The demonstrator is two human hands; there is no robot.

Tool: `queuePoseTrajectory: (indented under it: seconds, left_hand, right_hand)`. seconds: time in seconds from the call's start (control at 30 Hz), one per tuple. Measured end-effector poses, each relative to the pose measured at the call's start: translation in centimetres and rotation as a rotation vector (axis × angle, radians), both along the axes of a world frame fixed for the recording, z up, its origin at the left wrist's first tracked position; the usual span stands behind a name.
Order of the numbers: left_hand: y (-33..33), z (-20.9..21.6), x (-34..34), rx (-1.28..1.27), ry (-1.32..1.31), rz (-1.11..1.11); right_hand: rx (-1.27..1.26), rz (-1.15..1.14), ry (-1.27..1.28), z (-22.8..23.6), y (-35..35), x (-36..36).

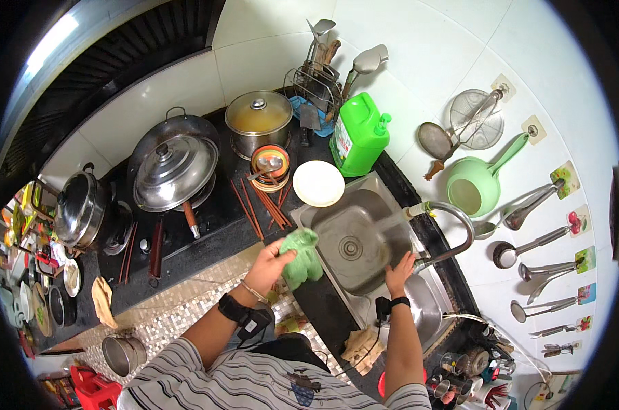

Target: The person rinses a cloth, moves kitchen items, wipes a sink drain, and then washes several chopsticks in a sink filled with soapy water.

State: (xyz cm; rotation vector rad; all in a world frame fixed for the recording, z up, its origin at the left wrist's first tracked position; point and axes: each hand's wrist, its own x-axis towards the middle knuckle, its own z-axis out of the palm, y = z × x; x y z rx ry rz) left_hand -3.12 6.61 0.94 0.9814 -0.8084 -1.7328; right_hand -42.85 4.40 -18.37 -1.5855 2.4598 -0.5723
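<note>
My left hand (268, 263) is closed around a crumpled green cloth (300, 260), held up at the near left edge of the double sink. My right hand (399, 275), fingers stretched out, is at the divider between the two basins, close to the base of the faucet (468, 232); whether it touches the metal I cannot tell. A pale streak like running water leaves the spout over the larger steel basin (333, 256). Behind that basin sits a white plate (318, 183). Left of the plate are stacked orange-rimmed bowls (268, 164) with spoons in them, and loose chopsticks (254, 208).
A green jug with a pump (359, 137) stands behind the sink. A lidded pot (258, 119) and a covered wok (176, 171) occupy the counter and stove at left. Ladles, strainers and a green dipper (473, 188) hang at right. A beige cloth (361, 350) lies at the sink's near edge.
</note>
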Motion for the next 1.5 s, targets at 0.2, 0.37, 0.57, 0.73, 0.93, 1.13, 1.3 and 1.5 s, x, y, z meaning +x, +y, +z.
queuePoseTrajectory:
  seconds: [0.2, 0.37, 0.57, 0.73, 0.93, 1.13, 1.3, 1.5]
  left_hand:
    - [-3.0, 0.9, 2.4, 0.135, 0.235, 0.08]
    - [-5.4, -0.8, 3.6, 0.028, 0.156, 0.078]
    - [-6.6, -0.6, 5.9, 0.016, 0.029, 0.022]
    - [-6.9, -2.1, 8.3, -0.008, -0.058, -0.064]
    - [-8.0, -2.2, 9.8, 0.033, -0.113, -0.082]
    - [-9.8, -2.0, 9.7, -0.015, -0.149, -0.088]
    - [-11.1, -2.1, 8.4, 0.018, -0.084, -0.108]
    - [-10.7, -2.1, 8.2, 0.053, -0.145, -0.099]
  right_hand:
    - [0.313, 0.08, -0.129, 5.6, -0.6, 1.1]
    - [0.254, 0.372, -0.281, 15.2, -8.4, 7.0]
    - [0.023, 0.092, -1.421, 23.8, -21.2, 11.7]
    - [-0.102, -0.165, -1.51, 22.5, -29.1, 11.5]
    - [0.082, -0.097, -1.527, 23.0, -33.4, 10.9]
    - [0.097, -0.106, -1.3, 23.7, -33.6, 10.6]
    - [0.048, -0.181, -1.28, 24.3, -33.6, 11.1]
    - [0.054, -0.157, -1.227, 23.7, -33.1, 11.8]
